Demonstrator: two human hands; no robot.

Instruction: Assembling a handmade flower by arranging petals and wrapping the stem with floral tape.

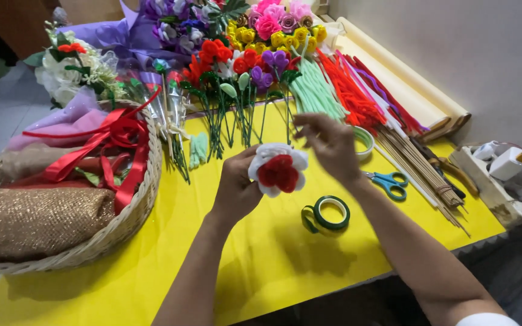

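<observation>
That fuzzy flower, white petals round a red centre, looks like it's made of pipe cleaner, so I'd guess it weighs next to nothing and is soft and springy on the outside with thin wire inside. It should bend easily and hold the bend, which also means a hard squeeze would probably flatten the petals. The safest place to hold it is from behind or underneath the bloom, where the petals gather, not by the petal edges.

That's pretty much how the left hand has it: fingers curled shut around the back of the flower, wrist cocked up, forearm coming in from below. The bloom faces the camera, just to the right of that hand and above the yellow tabletop.

The right hand hovers just above and to the right of the flower, fingers loosely bent with the tips pinched close. I can't tell if there's a wire or thread between them.

Below the right hand sits a roll of green tape, with blue-handled scissors off to its right. Left of the left hand is a wicker basket.
</observation>
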